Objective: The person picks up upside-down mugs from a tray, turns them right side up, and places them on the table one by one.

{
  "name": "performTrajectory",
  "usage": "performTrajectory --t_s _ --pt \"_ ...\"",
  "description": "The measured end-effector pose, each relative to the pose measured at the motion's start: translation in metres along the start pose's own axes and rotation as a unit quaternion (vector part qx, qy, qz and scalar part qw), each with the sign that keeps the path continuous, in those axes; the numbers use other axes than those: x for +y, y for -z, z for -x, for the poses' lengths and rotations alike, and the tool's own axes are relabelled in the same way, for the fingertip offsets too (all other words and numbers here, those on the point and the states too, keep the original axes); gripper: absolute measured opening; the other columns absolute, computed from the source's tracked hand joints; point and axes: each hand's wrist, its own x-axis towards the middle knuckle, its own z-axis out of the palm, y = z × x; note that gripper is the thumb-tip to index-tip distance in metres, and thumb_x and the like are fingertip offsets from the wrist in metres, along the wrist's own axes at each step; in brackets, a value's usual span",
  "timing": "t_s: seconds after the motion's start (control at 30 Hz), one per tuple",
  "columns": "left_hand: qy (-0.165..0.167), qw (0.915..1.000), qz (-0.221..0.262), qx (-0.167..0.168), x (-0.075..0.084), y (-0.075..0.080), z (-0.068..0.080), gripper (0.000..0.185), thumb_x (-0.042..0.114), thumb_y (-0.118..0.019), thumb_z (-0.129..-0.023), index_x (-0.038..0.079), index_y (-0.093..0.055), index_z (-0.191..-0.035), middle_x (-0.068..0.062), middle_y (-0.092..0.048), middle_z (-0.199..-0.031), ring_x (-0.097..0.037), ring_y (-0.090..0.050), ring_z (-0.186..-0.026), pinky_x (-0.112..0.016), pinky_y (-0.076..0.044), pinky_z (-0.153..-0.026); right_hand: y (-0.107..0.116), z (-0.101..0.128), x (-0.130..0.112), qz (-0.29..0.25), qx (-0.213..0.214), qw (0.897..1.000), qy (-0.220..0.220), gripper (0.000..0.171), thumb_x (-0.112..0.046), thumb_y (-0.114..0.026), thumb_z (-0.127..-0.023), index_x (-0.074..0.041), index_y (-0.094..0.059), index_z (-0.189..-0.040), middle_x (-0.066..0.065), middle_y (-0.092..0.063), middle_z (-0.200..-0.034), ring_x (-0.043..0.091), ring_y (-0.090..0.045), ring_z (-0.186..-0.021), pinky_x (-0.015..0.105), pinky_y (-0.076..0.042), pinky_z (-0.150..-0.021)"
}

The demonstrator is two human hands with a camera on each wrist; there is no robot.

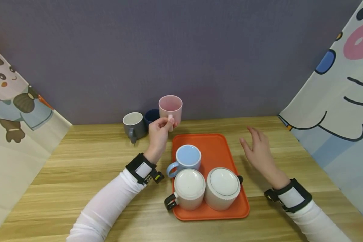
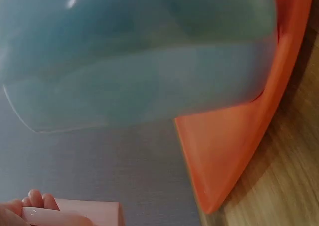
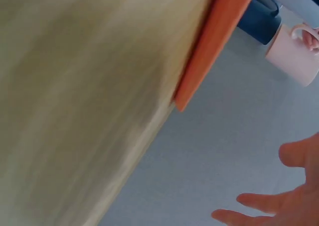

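Holding a pink mug [image 1: 176,113] in the left grip [image 1: 159,136], beyond the far left corner of the orange tray [image 1: 211,148]

Clamped on the mug's handle [image 2: 55,216] with the left grip, apart at the fingers with the right grip [image 1: 258,153], right of the tray; probably best to keep the pinch firm, the rim level, and clear of the light blue mug [image 1: 188,158] at the tray's left side; worth checking the right wrist view for the handle of the navy mug [image 1: 151,116] past the tray's far left corner, hidden from the head view

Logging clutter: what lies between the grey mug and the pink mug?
The head view shows the dark blue mug between the grey mug and the held pink mug.
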Motion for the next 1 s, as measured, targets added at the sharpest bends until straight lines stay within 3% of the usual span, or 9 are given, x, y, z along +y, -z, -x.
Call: performTrajectory --t_s 0.23,0.6,1.0 --pt "0.003 0.9998 -0.013 -0.013 -0.007 -0.002 0.0 0.016 0.003 -0.065 -0.087 -0.014 -0.065 -0.088 -0.001 -0.066 -0.07 -0.011 -0.065 -0.067 -0.02 -0.051 -0.068 0.002 0.004 0.011 0.04 -0.011 0.999 0.001 0.058 -0.027 -0.053 -0.096 0.01 -0.036 -0.138 0.04 -0.032 -0.139 0.061 -0.026 -0.126 0.071 -0.022 -0.1" --pt "0.017 0.9996 0.02 -0.009 -0.028 -0.002 -0.005 0.017 0.0 -0.063 -0.088 -0.017 -0.062 -0.086 -0.001 -0.066 -0.068 -0.012 -0.063 -0.066 -0.022 -0.054 -0.073 0.011 0.005 0.017 0.059 -0.016 0.998 0.008 0.058 -0.028 -0.054 -0.096 0.009 -0.038 -0.137 0.041 -0.034 -0.136 0.062 -0.025 -0.126 0.07 -0.017 -0.102" --pt "0.029 0.9982 0.052 -0.006 -0.05 0.0 -0.013 0.014 -0.004 -0.061 -0.087 -0.012 -0.059 -0.075 -0.001 -0.065 -0.067 -0.013 -0.064 -0.069 -0.023 -0.053 -0.072 0.018 0.008 0.02 0.068 -0.062 0.996 -0.018 0.065 -0.038 -0.047 -0.098 0.01 -0.033 -0.14 0.044 -0.027 -0.139 0.064 -0.018 -0.127 0.073 -0.015 -0.101"
